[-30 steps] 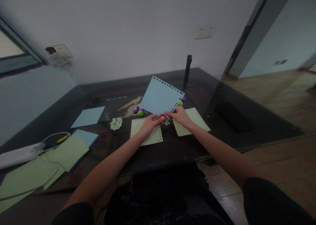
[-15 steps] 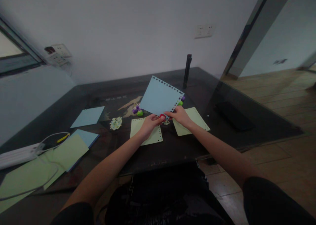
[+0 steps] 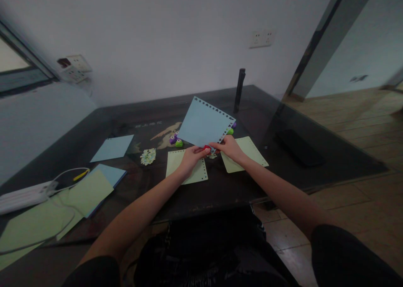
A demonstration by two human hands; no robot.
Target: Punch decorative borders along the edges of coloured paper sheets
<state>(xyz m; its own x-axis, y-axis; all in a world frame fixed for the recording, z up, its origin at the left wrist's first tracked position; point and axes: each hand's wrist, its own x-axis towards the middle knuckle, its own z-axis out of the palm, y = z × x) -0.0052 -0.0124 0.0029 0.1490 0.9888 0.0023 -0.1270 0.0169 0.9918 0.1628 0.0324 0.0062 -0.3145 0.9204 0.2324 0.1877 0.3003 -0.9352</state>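
A light blue sheet of paper (image 3: 204, 121) is held up at a tilt over the desk, with small punched holes along two of its edges. At its lower corner is a small red craft punch (image 3: 207, 148), partly hidden by fingers. My left hand (image 3: 190, 160) is closed around the punch, its thumb on top. My right hand (image 3: 231, 149) pinches the sheet's punched edge close by, its fingertips meeting the punch. Beneath the hands lie two pale green sheets, one on the left (image 3: 197, 173) with punched edges and one on the right (image 3: 248, 152).
Purple and green punches (image 3: 179, 143) sit behind the left green sheet; another green one (image 3: 230, 131) shows beside the blue paper. Paper scraps (image 3: 147, 156), a blue sheet (image 3: 113, 147), green sheets (image 3: 91, 190), a white power strip (image 3: 25, 197) with cable and a dark slab (image 3: 299, 148) lie around.
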